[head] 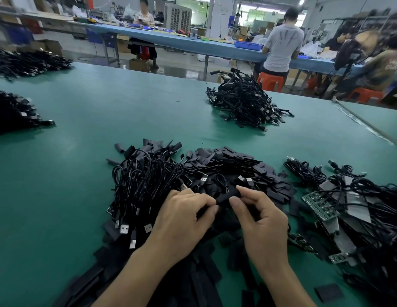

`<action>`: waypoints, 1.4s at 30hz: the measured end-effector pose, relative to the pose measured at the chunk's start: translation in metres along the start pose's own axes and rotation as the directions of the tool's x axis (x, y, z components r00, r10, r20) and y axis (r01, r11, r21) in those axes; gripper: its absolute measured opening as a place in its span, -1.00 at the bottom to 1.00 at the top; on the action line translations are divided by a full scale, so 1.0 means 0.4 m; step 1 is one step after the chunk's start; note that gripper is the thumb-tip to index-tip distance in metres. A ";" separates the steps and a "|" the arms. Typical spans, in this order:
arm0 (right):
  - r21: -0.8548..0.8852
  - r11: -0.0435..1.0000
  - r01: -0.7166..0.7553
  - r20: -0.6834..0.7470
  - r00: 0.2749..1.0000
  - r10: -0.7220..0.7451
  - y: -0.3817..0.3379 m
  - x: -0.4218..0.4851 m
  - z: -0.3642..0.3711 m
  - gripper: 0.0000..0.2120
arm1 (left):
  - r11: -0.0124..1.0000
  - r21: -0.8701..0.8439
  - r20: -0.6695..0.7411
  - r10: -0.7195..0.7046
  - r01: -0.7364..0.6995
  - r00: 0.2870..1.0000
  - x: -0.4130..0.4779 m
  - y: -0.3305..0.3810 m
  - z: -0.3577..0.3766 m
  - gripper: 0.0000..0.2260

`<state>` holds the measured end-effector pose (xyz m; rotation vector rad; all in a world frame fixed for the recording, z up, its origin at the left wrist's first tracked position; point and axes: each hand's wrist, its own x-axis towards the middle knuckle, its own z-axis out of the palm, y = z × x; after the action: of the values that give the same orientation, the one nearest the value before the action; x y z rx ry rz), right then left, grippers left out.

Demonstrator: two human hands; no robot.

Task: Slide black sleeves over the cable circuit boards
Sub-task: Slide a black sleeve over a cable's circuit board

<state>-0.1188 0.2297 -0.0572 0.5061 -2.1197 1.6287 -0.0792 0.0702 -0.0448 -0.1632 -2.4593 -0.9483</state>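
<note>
My left hand (184, 216) and my right hand (259, 216) meet over the middle pile, both pinching one black sleeve (226, 197) held level between the fingertips. Whether a circuit board is inside it is hidden. Flat black sleeves (233, 161) lie heaped just beyond my hands. A bundle of black USB cables (144, 176) sits to the left of my hands. To the right lies a heap of cables with bare green circuit boards (319, 206).
The green table (104, 120) also carries a cable pile (244, 103) at the far centre right and two more piles at the left edge (13, 111). Loose sleeves (329, 293) lie near the front edge. People sit at a blue bench (193, 44) behind.
</note>
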 end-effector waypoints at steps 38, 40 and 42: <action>0.084 0.989 -0.122 0.010 0.992 0.122 -0.012 0.012 -0.019 -0.76 | 1.000 -0.005 0.029 -0.009 0.010 1.000 0.004 0.000 0.003 -0.95; 0.109 0.986 -0.129 0.027 0.992 0.127 -0.011 0.012 -0.017 -0.74 | 1.000 -0.001 0.032 -0.002 0.002 0.999 0.003 -0.001 0.002 -0.95; 0.140 0.981 -0.131 0.032 0.991 0.127 -0.011 0.012 -0.017 -0.73 | 1.000 -0.011 0.013 0.001 -0.001 1.000 0.004 0.000 0.002 -0.95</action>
<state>-0.1200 0.2351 -0.0496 0.4406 -2.1015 1.8646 -0.0810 0.0707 -0.0446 -0.1748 -2.4661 -0.9629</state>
